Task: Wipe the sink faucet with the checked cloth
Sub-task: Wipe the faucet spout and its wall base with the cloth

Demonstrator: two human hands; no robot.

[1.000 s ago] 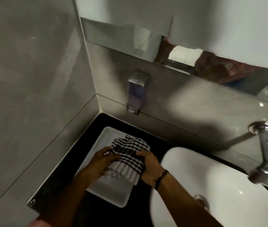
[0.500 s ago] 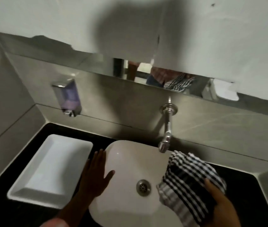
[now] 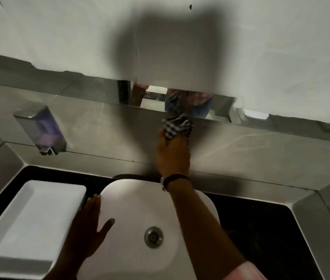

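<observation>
Above the sink [image 3: 131, 190], the right hand [image 3: 172, 156] clasps the cloth [image 3: 177, 126] over the hidden faucet, wiping seemingly just begun; left hand [image 3: 87, 233] spread flat on its rim.

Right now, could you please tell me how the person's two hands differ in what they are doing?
The right hand reaches up to the wall and grips the checked cloth; the left hand holds nothing. The right hand's fingers are closed around the cloth, while the left hand lies flat and spread on the sink's left rim. The right wrist wears a dark band; the left shows none. Both are bare.
</observation>
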